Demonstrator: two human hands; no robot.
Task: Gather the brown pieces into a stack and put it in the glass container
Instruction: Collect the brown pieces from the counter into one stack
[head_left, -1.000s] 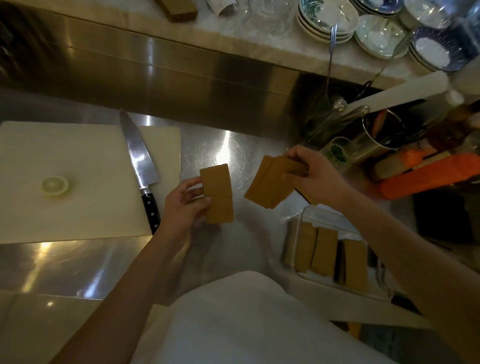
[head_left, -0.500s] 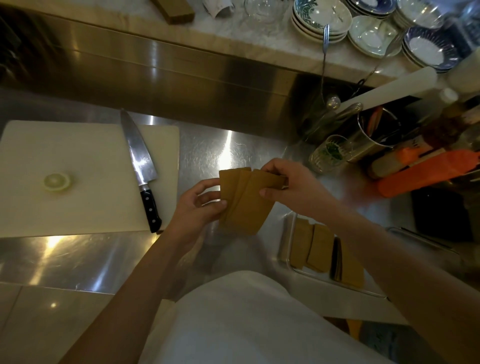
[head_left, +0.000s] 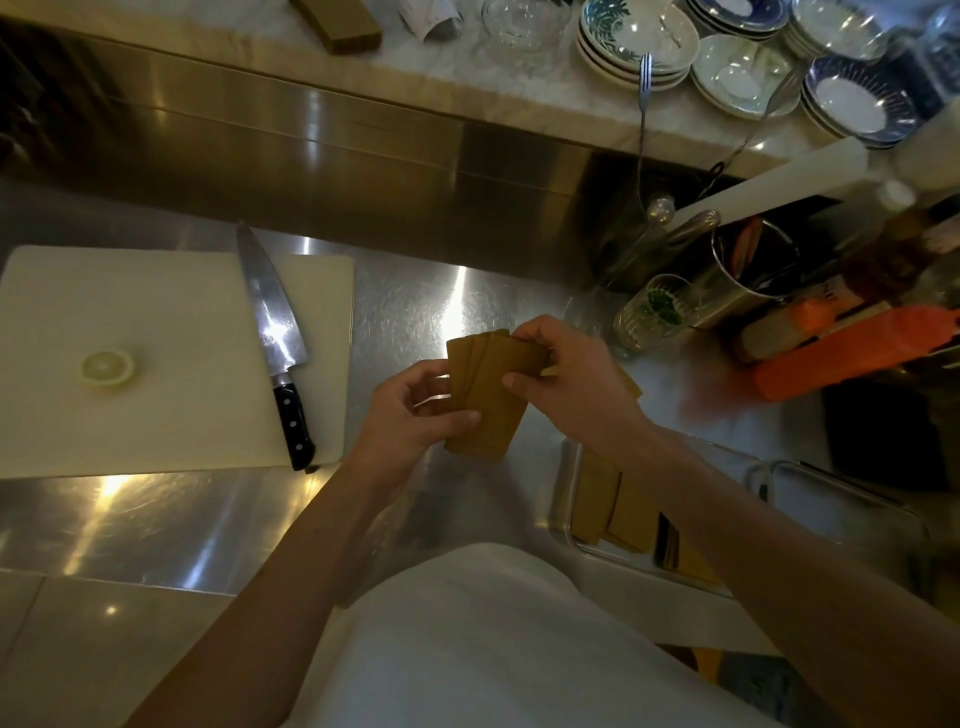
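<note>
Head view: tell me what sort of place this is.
Likely a restaurant or bar kitchen prep station. A stainless steel counter holds a white cutting board with a chef's knife, stacked bowls sit on the ledge above, and both hands hold brown pieces.

Bare counter (head_left: 171, 525) lies open below the cutting board (head_left: 130, 312), and between the board and the glass container (head_left: 563, 499). The knife (head_left: 275, 338) lies along the board's right side. Bottles (head_left: 852, 348) and a tumbler (head_left: 649, 312) crowd the far right.
</note>
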